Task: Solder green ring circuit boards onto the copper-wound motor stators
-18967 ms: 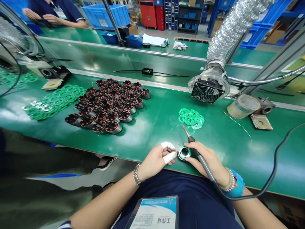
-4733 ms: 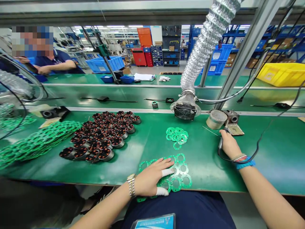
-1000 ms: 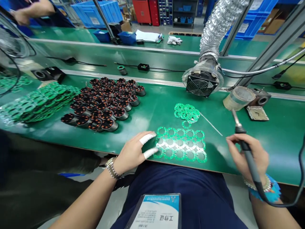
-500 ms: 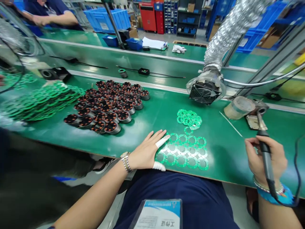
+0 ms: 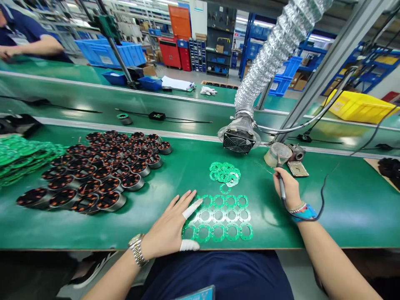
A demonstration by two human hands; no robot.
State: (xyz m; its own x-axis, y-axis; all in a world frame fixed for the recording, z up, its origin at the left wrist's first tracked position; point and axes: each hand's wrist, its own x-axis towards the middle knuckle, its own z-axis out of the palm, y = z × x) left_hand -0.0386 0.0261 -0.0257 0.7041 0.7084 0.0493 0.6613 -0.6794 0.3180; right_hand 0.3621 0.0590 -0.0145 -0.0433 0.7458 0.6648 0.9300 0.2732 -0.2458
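Observation:
My left hand (image 5: pixel 170 227) lies flat with fingers spread at the left edge of a panel of ring-shaped green circuit boards (image 5: pixel 218 228). White finger covers wrap its thumb and index finger. In my right hand (image 5: pixel 289 191) is a soldering iron (image 5: pixel 282 187), its tip end over a round, cloudy tub (image 5: pixel 275 155). A thin pale wire (image 5: pixel 266 168) shows by that hand's fingertips; whether it is gripped I cannot tell. Loose green rings (image 5: pixel 225 171) lie in a pile just beyond the panel.
Rows of motor stators (image 5: pixel 109 166) cover the left of the bench, with stacked green boards (image 5: pixel 28 156) farther left. A fan on a foil duct (image 5: pixel 239 141) hangs behind the pile. Beside the tub are a metal stand (image 5: pixel 296 152) and a small tray (image 5: pixel 298 169). A co-worker sits across.
My right hand has brought the soldering iron from beside the metal stand to the tub. My left hand stays on the panel. The view has shifted right and up.

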